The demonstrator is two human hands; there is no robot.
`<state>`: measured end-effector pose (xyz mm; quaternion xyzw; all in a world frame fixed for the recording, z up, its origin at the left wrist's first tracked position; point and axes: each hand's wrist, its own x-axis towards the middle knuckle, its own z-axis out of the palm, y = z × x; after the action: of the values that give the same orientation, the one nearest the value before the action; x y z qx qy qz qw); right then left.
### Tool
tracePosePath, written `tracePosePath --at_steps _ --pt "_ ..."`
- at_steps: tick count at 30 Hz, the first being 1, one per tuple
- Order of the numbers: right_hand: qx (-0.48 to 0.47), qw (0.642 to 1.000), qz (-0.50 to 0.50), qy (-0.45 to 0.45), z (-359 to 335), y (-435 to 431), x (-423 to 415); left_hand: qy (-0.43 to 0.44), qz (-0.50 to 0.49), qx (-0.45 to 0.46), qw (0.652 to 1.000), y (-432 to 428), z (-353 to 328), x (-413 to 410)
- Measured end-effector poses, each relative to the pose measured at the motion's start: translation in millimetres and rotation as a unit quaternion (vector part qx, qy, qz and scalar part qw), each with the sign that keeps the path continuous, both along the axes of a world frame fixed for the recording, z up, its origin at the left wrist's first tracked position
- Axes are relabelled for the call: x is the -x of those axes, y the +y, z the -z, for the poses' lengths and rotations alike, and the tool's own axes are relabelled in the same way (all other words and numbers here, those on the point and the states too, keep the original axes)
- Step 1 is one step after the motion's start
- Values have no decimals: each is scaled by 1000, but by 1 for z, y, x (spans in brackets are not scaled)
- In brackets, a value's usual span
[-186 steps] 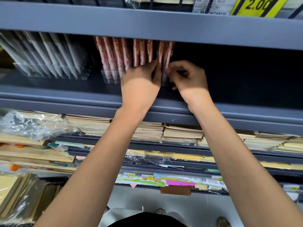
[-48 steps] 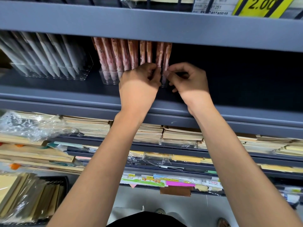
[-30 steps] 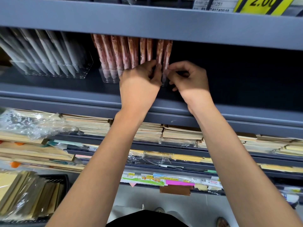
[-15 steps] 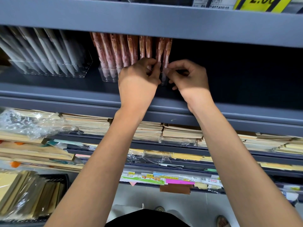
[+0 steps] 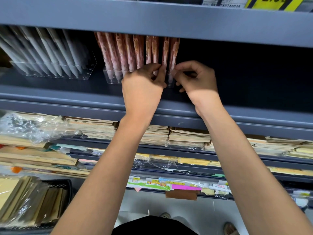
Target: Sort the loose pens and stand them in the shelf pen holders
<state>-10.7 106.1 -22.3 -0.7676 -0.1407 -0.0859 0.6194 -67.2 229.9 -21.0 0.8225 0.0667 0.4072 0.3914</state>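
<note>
Head view: the pink pens [image 5: 128, 51] stood approx. upright in a clear holder [image 5: 111, 77] on the shelf [image 5: 50, 92]. The left hand [image 5: 142, 85] pinched one of the right-most pens low on its barrel. The right hand [image 5: 196, 78] pinched the last pen beside it, its other fingers [image 5: 194, 68] curled in. Risk, imo: the holes were hidden behind both hands, so a tip could miss its hole & the pen could fall, pushing the neighbours over. The light holder could also slide back if pressed too hard. The white pens [image 5: 50, 51] at the left were well apart, i.e. safe.
</note>
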Motion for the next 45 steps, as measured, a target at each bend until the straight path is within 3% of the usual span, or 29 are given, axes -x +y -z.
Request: tracePosePath --at_steps 11,17,21,25,32,45 --pt "-1 1000 -10 0 -3 -1 4 19 1 105 994 3 3 8" --pt "-28 999 24 -39 -6 -2 10 4 -62 90 994 35 1 28" --pt "6 989 51 -141 -5 11 31 5 -79 78 994 63 5 31" --pt "90 980 46 -171 3 43 51 2 -39 63 997 74 8 26" --pt "109 964 190 -154 4 74 51 -18 13 -23 999 77 3 20" --pt "160 956 183 -163 5 77 52 54 13 -71 996 81 -4 12"
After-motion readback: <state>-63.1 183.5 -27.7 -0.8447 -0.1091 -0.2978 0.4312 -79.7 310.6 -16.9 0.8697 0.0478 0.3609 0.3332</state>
